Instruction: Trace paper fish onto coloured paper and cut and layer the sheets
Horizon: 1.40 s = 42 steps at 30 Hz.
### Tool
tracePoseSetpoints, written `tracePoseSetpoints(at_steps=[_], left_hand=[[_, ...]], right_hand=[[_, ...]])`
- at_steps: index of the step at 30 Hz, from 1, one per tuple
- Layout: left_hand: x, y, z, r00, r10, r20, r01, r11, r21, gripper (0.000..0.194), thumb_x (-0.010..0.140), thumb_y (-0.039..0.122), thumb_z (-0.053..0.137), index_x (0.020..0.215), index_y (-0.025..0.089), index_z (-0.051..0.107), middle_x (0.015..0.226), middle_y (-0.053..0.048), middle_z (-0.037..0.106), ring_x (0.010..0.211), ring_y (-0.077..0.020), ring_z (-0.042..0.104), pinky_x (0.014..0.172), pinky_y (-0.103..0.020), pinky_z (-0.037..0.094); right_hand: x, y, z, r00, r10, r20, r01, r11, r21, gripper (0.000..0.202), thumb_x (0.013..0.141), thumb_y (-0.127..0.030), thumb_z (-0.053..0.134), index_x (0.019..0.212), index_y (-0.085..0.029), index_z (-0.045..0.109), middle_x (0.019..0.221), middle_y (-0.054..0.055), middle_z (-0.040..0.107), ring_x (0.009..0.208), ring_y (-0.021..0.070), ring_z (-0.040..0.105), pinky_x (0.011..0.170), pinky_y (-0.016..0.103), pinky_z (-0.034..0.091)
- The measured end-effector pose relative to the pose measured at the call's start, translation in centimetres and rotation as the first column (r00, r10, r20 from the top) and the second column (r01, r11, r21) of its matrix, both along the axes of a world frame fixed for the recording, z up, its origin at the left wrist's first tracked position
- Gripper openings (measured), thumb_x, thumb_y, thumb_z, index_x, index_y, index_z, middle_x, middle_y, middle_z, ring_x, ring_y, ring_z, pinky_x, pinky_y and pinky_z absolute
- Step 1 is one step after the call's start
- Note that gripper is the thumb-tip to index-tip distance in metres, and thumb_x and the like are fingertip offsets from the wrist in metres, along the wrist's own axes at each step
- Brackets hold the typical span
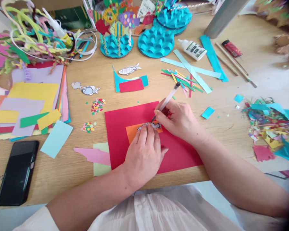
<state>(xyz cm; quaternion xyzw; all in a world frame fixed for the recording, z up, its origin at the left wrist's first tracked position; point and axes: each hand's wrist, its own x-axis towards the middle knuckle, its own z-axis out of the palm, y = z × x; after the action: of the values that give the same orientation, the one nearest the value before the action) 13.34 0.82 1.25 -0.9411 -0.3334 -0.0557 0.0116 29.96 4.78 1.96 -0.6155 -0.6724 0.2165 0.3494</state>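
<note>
My right hand is closed around a white pen with a dark cap end, its tip down at the upper edge of a paper fish cutout. The cutout lies on an orange piece of paper. Flat on both rests my left hand, fingers stretched out, covering part of the fish. Beneath them is a red paper sheet on the wooden table. Beyond the sheet lie red and blue paper scraps and another fish cutout. Two more fish cutouts sit to the left.
At left are stacked coloured papers and a phone. Blue discs with paper fish, a glue bottle and paper strips stand or lie farther back. A scrap pile and a grey post are on the right.
</note>
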Motion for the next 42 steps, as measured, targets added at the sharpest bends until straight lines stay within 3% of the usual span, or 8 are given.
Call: tracePoseSetpoints(at_steps=[14, 21, 25, 30, 36, 42], left_hand=[[-0.1, 0.1, -0.1, 1.000, -0.005, 0.026, 0.005, 1.000, -0.004, 0.051, 0.096, 0.036, 0.046, 0.126, -0.004, 0.057, 0.129, -0.026, 0.058, 0.119, -0.0346, 0.055, 0.103, -0.044, 0.045], [-0.1, 0.1, 0.0, 0.999, -0.003, 0.040, 0.003, 1.000, -0.003, 0.050, 0.096, 0.035, 0.047, 0.126, -0.003, 0.058, 0.130, -0.023, 0.059, 0.118, -0.0347, 0.055, 0.100, -0.043, 0.047], [-0.2, 0.1, -0.1, 0.999, -0.009, 0.044, 0.009, 1.000, 0.003, 0.049, 0.095, 0.035, 0.049, 0.125, -0.003, 0.059, 0.131, -0.022, 0.058, 0.117, -0.0335, 0.055, 0.100, -0.043, 0.048], [-0.3, 0.2, -0.3, 0.998, -0.023, 0.067, 0.022, 1.000, 0.019, 0.050, 0.095, 0.034, 0.049, 0.127, -0.003, 0.058, 0.131, -0.021, 0.059, 0.115, -0.0328, 0.055, 0.097, -0.043, 0.050], [-0.2, 0.3, -0.1, 0.998, -0.023, 0.061, 0.022, 1.000, 0.019, 0.048, 0.095, 0.033, 0.050, 0.125, -0.003, 0.060, 0.130, -0.019, 0.060, 0.116, -0.0335, 0.055, 0.098, -0.043, 0.050], [-0.1, 0.2, 0.0, 0.999, -0.018, 0.046, 0.017, 1.000, 0.019, 0.048, 0.095, 0.033, 0.049, 0.125, -0.003, 0.060, 0.129, -0.020, 0.060, 0.115, -0.0332, 0.055, 0.098, -0.044, 0.050]], right_hand=[[0.1, -0.1, 0.1, 1.000, 0.010, -0.024, -0.011, 0.999, -0.043, 0.006, 0.080, -0.018, 0.054, 0.076, -0.018, 0.057, 0.065, 0.000, 0.059, 0.056, 0.0122, 0.052, 0.056, 0.026, 0.040], [0.4, -0.2, 1.2, 0.994, 0.048, -0.101, -0.061, 0.990, -0.126, 0.006, 0.079, -0.017, 0.055, 0.074, -0.017, 0.058, 0.063, 0.000, 0.061, 0.057, 0.0126, 0.056, 0.058, 0.025, 0.043], [0.6, -0.2, 1.9, 0.997, 0.031, -0.074, -0.045, 0.979, -0.196, 0.006, 0.077, -0.017, 0.055, 0.072, -0.017, 0.058, 0.063, 0.000, 0.062, 0.057, 0.0131, 0.057, 0.056, 0.025, 0.041], [0.6, -0.7, 1.8, 0.997, 0.059, -0.041, -0.066, 0.981, -0.185, 0.005, 0.078, -0.017, 0.055, 0.076, -0.017, 0.059, 0.063, 0.000, 0.064, 0.056, 0.0127, 0.059, 0.056, 0.024, 0.041], [0.0, -1.5, 0.5, 0.994, -0.097, -0.041, 0.090, 0.985, -0.150, 0.011, 0.081, -0.021, 0.053, 0.071, -0.018, 0.056, 0.065, 0.002, 0.064, 0.059, 0.0156, 0.060, 0.059, 0.028, 0.042], [-0.1, -1.5, 0.1, 0.992, -0.112, -0.055, 0.103, 0.982, -0.156, 0.009, 0.080, -0.021, 0.052, 0.073, -0.018, 0.056, 0.067, 0.002, 0.064, 0.056, 0.0137, 0.056, 0.056, 0.027, 0.039]])
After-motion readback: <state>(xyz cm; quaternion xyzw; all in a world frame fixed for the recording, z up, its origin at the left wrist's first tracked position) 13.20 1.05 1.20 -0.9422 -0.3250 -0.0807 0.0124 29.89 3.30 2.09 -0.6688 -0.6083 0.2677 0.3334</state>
